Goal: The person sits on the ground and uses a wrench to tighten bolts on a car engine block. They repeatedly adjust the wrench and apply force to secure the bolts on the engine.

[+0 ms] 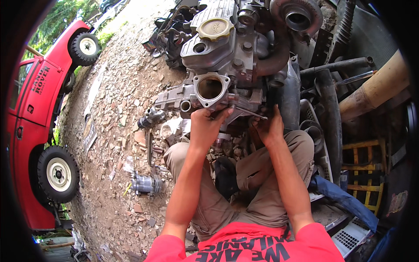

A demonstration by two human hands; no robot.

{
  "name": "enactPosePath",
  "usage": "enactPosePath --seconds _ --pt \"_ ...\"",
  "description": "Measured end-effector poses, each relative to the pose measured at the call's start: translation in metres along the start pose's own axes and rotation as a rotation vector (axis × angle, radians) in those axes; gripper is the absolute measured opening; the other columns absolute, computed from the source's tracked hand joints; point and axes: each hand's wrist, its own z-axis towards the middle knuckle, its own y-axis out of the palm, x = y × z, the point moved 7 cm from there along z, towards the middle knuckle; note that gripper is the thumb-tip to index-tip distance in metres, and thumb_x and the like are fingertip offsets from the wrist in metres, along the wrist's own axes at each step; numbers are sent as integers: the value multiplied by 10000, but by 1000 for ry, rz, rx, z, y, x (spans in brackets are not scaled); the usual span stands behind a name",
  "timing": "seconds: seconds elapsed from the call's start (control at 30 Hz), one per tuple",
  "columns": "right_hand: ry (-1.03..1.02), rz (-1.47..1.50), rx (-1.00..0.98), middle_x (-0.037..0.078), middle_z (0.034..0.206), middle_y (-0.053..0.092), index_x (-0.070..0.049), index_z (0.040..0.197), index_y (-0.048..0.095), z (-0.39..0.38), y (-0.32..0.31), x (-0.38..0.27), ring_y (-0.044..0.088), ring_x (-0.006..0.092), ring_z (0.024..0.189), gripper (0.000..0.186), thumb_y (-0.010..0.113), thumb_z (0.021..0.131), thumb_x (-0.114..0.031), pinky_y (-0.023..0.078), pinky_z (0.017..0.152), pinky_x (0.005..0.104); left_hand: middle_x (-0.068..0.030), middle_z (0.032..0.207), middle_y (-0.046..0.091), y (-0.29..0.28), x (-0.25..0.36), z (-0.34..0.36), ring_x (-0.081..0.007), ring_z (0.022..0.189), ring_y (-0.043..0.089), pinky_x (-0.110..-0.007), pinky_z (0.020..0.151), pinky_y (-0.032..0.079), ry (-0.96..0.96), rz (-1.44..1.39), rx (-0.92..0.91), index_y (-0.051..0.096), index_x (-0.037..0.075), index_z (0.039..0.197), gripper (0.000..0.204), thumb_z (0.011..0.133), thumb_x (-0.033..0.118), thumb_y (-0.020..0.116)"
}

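Red truck [30,109] stands far left on rubble ground. A grey metal engine [227,56] sits ahead, just beyond the person's knees. The left hand [205,124] presses curled fingers under its round opening. The right hand [268,126] grips a thin tool [248,114], possibly a wrench, against the engine's underside.

One grey metal engine block [227,56]; one yellow round filler cap [214,28]; two bare hands; one red vehicle [30,109], far left; two black tyres.
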Motion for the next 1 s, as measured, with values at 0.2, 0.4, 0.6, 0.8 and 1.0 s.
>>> enactPosePath --seconds 0.2,0.4,0.6,0.8,1.0 --pt "-44 158 8 53 786 461 -70 855 528 -8 8 -3 458 196 697 388 452 1004 -420 394 637 346 -57 694 697 3 -1 0 -43 614 570 -240 549 462 5 -30 6 736 -35 934 191 831 121 775" --pt "-176 289 -120 40 729 443 -84 787 519 -18 22 -9 449 197 729 425 542 954 -474 383 730 350 -44 684 684 3 -6 -2 -47 605 568 -239 543 457 6 -68 15 730 -43 927 197 830 122 777" --pt "-191 246 -88 40 698 437 -85 763 518 -17 22 -12 472 218 754 455 563 938 -502 406 793 364 -50 691 681 4 -2 -3 -48 598 563 -238 537 452 -16 -20 -5 721 -52 928 213 830 127 782" --pt "-156 265 -88 54 678 453 -50 799 557 -22 30 -13 508 236 779 485 573 927 -517 432 822 364 -57 694 682 2 -1 -3 -49 611 564 -245 549 459 22 -14 6 724 -44 930 208 835 134 775" --pt "-118 365 -82 38 632 413 -14 852 601 -31 30 -19 476 203 712 535 566 922 -543 422 778 340 -76 733 708 3 10 -6 -53 654 572 -256 616 484 -1 47 -8 723 -47 959 216 853 140 748"
